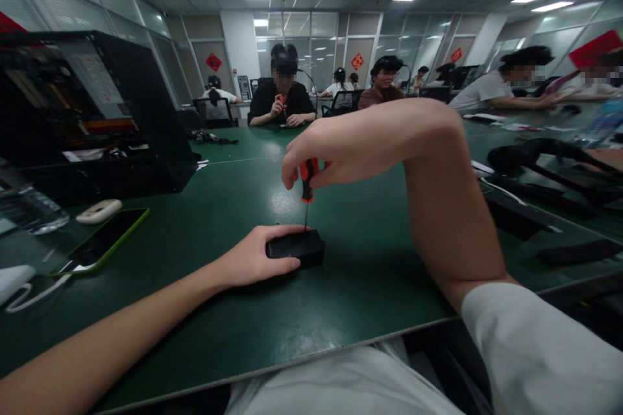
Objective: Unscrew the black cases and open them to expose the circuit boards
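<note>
A small black box-shaped device [307, 248] lies on the green tabletop [233, 331] in front of me. My left hand [260, 256] grips it from the left, thumb along the near side and fingers along the far side. Above it, my right hand [326, 152] is closed round the red and black handle of a screwdriver [307, 183]. The screwdriver stands upright, its thin shaft reaching down to the far edge of the device's top. Whether the tip sits in a screw is too small to tell.
An opened black computer case [160, 110] stands at the left. Near it lie a green-edged phone [104, 243], a white oval case [99, 211] and a plastic bottle [34, 207]. Black equipment [545, 168] lies at the right. Across the table a person [282, 94] holds a screwdriver.
</note>
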### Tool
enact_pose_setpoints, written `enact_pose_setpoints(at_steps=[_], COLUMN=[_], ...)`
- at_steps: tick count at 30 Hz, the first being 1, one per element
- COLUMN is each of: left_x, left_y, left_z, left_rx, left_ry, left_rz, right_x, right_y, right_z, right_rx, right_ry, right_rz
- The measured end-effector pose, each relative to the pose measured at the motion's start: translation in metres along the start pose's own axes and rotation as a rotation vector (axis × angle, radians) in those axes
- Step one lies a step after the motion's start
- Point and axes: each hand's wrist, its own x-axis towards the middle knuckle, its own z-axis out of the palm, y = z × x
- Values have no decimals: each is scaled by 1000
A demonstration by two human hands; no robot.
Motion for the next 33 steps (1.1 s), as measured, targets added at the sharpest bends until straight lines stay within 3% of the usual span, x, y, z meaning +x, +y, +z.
enact_pose_setpoints(at_steps=[2, 7, 11, 15, 19, 24, 29, 33], left_x=[-1, -2, -1, -1, -1, -1, -1, -1], left_y=[0, -1, -2, -3, -4, -5, -2, -3], left_z=[0, 0, -1, -1, -1, -1, 1, 1], left_rx=[-3, 12, 9, 12, 15, 12, 40, 56], left_ry=[2, -9, -11, -11, -11, -10, 12, 34], left_rz=[9, -1, 19, 12, 17, 32, 20, 13], right_x=[1, 1, -2, -3, -2, -2, -3, -2], right_y=[-1, -5, -4, -4, -3, -1, 0, -1], right_z=[0, -2, -3, -4, -4, -3, -4, -4], right_rx=[-33, 30, -10, 8, -5, 6, -38, -17], right_ry=[29, -41, 18, -33, -14, -23, 0, -39], right_rz=[-27, 127, 10, 66, -10, 107, 18, 121])
